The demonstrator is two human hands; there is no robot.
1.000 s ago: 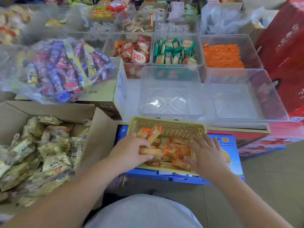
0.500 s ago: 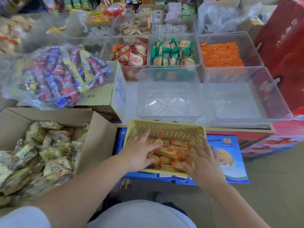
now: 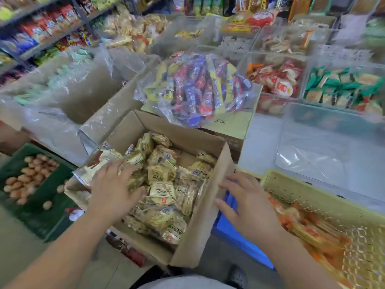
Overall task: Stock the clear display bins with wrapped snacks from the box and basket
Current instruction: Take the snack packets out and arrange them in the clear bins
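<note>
An open cardboard box point(image 3: 210, 222) in front of me holds several pale yellow wrapped snacks point(image 3: 160, 190). My left hand point(image 3: 113, 189) lies spread on the snacks at the box's left side, fingers apart, gripping nothing that I can see. Beside the box's right wall, over a blue carton, my right hand point(image 3: 248, 203) hovers open and empty. At the right, a yellow basket point(image 3: 312, 192) holds orange wrapped snacks point(image 3: 300, 224). An empty clear display bin point(image 3: 333, 126) stands beyond the basket.
A clear bag of red, blue and yellow snacks point(image 3: 200, 88) rests on a closed carton behind the box. Filled clear bins point(image 3: 279, 80) line the back right. A green crate of eggs point(image 3: 31, 182) sits at the left, with plastic-lined boxes behind it.
Both hands left the yellow basket and moved left to the cardboard box. My view swung left, so the basket now sits at the right edge.
</note>
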